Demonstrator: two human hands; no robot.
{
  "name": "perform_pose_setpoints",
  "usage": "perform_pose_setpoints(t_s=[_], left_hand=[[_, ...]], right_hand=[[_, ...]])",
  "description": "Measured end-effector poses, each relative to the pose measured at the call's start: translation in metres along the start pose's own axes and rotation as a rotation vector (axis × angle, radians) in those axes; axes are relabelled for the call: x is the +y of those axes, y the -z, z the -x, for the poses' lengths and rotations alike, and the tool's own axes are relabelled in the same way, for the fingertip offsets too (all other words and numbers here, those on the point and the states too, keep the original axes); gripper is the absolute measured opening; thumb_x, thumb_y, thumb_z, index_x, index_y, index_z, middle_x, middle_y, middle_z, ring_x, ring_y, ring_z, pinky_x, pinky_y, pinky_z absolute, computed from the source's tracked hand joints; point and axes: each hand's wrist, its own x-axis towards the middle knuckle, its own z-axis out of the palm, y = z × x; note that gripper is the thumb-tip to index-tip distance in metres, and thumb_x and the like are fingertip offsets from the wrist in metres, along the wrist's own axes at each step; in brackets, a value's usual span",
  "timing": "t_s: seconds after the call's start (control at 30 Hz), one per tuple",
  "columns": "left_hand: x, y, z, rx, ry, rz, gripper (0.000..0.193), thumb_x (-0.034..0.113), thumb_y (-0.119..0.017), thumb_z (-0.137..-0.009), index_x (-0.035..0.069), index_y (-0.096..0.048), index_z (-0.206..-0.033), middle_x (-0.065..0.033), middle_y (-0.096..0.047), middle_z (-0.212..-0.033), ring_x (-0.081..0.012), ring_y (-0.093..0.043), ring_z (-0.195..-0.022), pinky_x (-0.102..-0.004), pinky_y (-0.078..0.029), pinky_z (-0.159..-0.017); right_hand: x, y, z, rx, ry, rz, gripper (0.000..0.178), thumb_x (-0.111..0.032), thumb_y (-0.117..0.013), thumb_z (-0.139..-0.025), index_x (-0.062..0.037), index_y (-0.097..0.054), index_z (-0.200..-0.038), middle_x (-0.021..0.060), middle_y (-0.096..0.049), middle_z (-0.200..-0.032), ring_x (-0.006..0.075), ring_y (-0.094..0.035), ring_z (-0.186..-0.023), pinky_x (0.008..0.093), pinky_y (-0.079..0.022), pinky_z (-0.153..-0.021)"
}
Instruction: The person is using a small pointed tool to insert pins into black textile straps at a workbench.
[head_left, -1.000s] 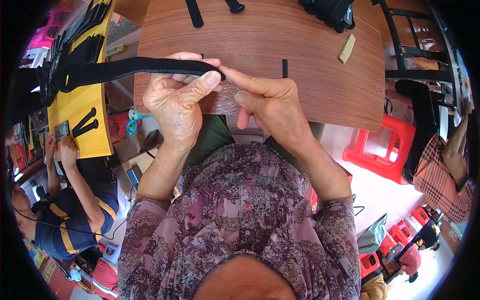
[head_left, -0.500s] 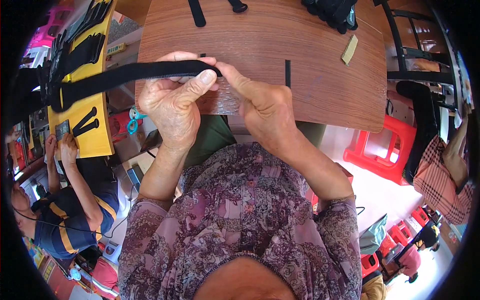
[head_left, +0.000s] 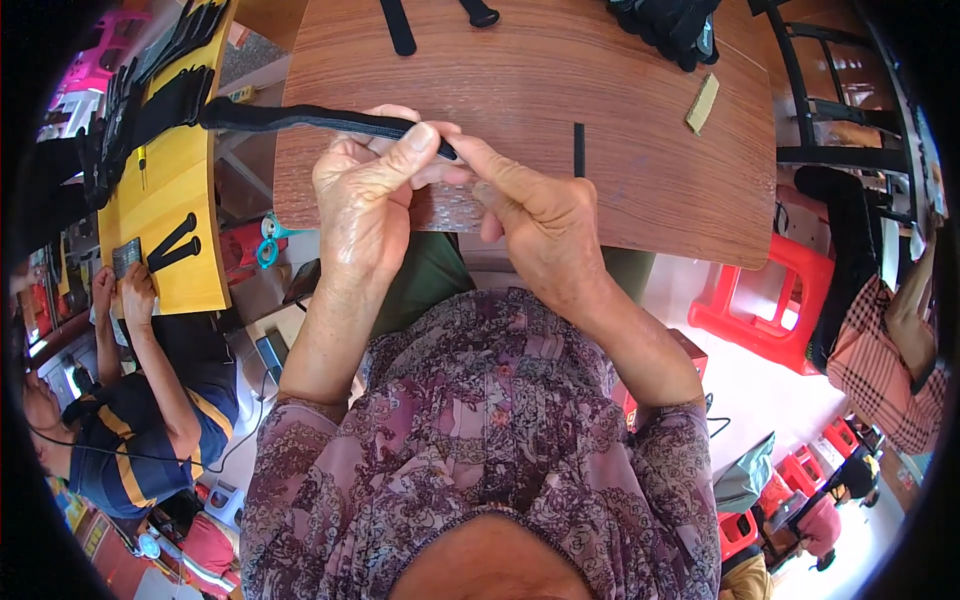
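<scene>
A long black fabric strap [head_left: 300, 117] with a visible lengthwise seam stretches leftward from my hands above the table's near edge. My left hand [head_left: 360, 215] pinches it close to its right end, thumb on top and fingers behind. My right hand [head_left: 555, 235] is closed, with its index fingertip pressed on that same end; its other fingers are curled and partly hidden. The strap's far end hangs loose near the yellow table.
On the brown wooden table [head_left: 650, 210] lie a short black strip [head_left: 579, 150], a tan piece [head_left: 702, 104], two black straps and a black bundle [head_left: 665, 30]. A co-worker sits left at a yellow table [head_left: 185, 285] holding more straps. A red stool [head_left: 760, 315] stands right.
The strap's loose left end has swung rightward and up, and its edge has turned to show more seam. Both hands have shifted slightly right.
</scene>
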Motion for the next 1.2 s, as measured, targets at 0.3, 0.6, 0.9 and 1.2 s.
perform_pose_setpoints(t_s=[0.3, 0.6, 0.9, 1.2], left_hand=[[0.000, 0.003, 0.004, -0.055, 0.078, -0.060, 0.015, 0.000, -0.063, -0.080, -0.006, -0.057, -0.092, -0.0148, -0.063, -0.078, -0.0279, -0.066, -0.067, -0.0336, -0.055, -0.054], [-0.003, 0.007, 0.004, 0.022, 0.134, 0.067, 0.014, 0.002, -0.062, -0.081, -0.005, -0.056, -0.092, -0.0140, -0.062, -0.076, -0.0280, -0.065, -0.066, -0.0350, -0.055, -0.052], [-0.001, 0.003, 0.010, -0.033, -0.155, -0.283, 0.022, -0.005, -0.064, -0.076, -0.005, -0.055, -0.096, -0.0128, -0.063, -0.075, -0.0209, -0.064, -0.059, -0.0314, -0.054, -0.052], [-0.005, 0.003, 0.009, 0.031, -0.136, -0.142, 0.023, -0.005, -0.067, -0.074, -0.005, -0.056, -0.094, -0.0124, -0.062, -0.075, -0.0201, -0.062, -0.056, -0.0297, -0.053, -0.050]], right_hand=[[-0.007, 0.005, -0.002, -0.028, -0.125, -0.080, 0.038, -0.001, -0.054, -0.085, -0.0100, -0.056, -0.122, 0.0018, -0.064, -0.077, 0.0053, -0.050, -0.054, 0.0198, -0.044, -0.051], [-0.009, 0.009, -0.009, -0.168, -0.295, -0.402, 0.041, 0.004, -0.053, -0.083, -0.0086, -0.056, -0.121, 0.0029, -0.064, -0.082, 0.0054, -0.051, -0.054, 0.0184, -0.044, -0.050], [-0.007, 0.008, -0.011, -0.228, -0.294, -0.220, 0.044, 0.005, -0.050, -0.082, -0.0138, -0.057, -0.122, 0.0002, -0.064, -0.081, 0.0042, -0.046, -0.051, 0.0178, -0.042, -0.048], [0.001, -0.004, -0.008, -0.062, 0.018, 0.063, 0.041, 0.005, -0.050, -0.083, -0.0132, -0.059, -0.119, -0.0006, -0.061, -0.068, 0.0037, -0.043, -0.048, 0.0193, -0.039, -0.045]])
